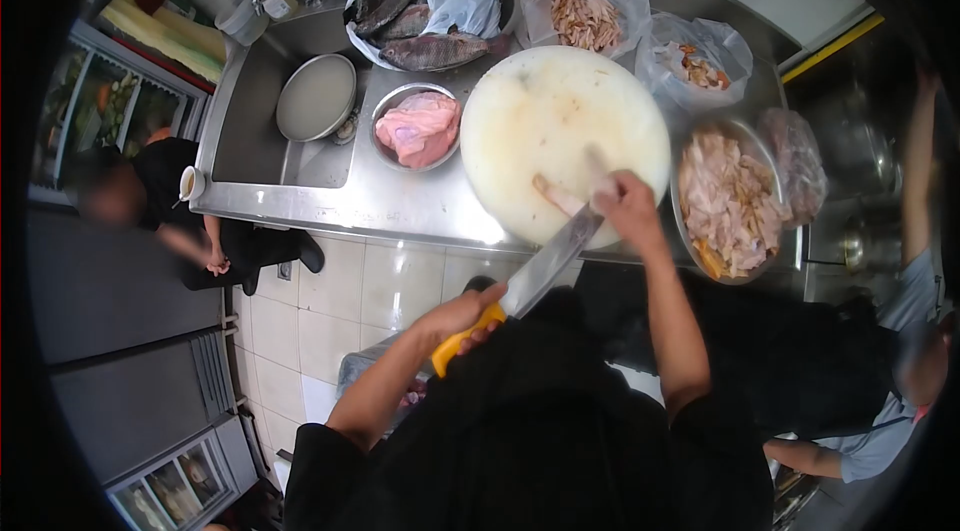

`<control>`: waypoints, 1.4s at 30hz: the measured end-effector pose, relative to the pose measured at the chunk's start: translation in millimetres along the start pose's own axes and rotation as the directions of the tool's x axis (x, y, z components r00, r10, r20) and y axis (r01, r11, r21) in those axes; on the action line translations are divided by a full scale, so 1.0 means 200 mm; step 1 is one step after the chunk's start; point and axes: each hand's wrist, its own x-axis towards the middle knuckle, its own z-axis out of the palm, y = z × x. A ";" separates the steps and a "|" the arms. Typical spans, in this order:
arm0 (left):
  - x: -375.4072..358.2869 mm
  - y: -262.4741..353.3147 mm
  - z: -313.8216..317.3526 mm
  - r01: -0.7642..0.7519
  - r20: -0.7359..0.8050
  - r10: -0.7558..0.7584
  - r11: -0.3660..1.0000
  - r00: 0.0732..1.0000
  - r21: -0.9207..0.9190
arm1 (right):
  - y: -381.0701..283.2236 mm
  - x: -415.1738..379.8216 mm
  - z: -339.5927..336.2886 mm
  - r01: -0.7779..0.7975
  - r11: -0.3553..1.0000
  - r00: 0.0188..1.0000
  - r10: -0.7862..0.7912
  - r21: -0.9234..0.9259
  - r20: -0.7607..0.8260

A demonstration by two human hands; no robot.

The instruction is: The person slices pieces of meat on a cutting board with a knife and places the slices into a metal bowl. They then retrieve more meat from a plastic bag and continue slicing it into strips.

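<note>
My left hand (462, 319) is wrapped round the yellow handle of a large knife (555, 259). The blade slants up and right over the near edge of a round white cutting board (530, 111). By the tip of the blade, my right hand (634, 209) has its fingers pinched together. A pale, blurred bit shows at those fingers, too smeared to name. On the board just left of the right hand lies a thin pale strip of meat (556, 193), beside the blade.
A bowl of pink raw meat (418, 129) and a bag of whole fish (435, 51) stand left of the board. Bags of cut strips (583, 19) and scraps (700, 71) lie behind. At right is a tray of sliced meat (728, 201). People sit left and stand right.
</note>
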 end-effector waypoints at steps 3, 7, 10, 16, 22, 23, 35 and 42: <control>-0.13 0.05 0.05 0.006 -0.121 0.011 0.991 0.993 0.135 | 0.07 0.08 -0.11 -0.177 0.981 0.982 0.182 0.081 -0.060; -0.29 0.07 0.08 0.004 -0.395 0.154 0.928 0.906 0.372 | 0.14 0.10 -0.18 -0.179 0.954 0.984 0.177 -0.239 -0.028; -0.36 0.13 0.14 0.002 -0.516 0.347 0.829 0.783 0.560 | 0.08 -0.01 -0.07 0.048 0.903 0.931 -0.196 -0.428 -0.308; -0.27 0.07 0.22 0.041 -0.531 0.493 0.705 0.689 0.708 | 0.09 -0.24 0.13 0.358 0.905 0.922 -0.382 -0.227 -0.066; -0.30 0.12 0.32 0.088 -0.583 0.508 0.702 0.634 0.707 | 0.10 -0.21 0.22 0.374 0.926 0.923 -0.378 -0.057 -0.076; -0.32 0.14 0.36 0.072 -0.590 0.530 0.704 0.610 0.707 | 0.10 -0.21 0.22 0.372 0.928 0.922 -0.374 -0.037 -0.100; -0.28 0.04 0.40 0.244 -0.667 0.445 0.691 0.598 0.680 | 0.08 -0.13 0.24 0.168 0.985 0.983 -0.170 -0.040 -0.064; -0.36 0.08 0.44 0.087 -0.754 0.332 0.886 0.566 0.455 | -0.03 -0.02 0.28 0.262 0.965 0.963 -0.262 0.000 -0.070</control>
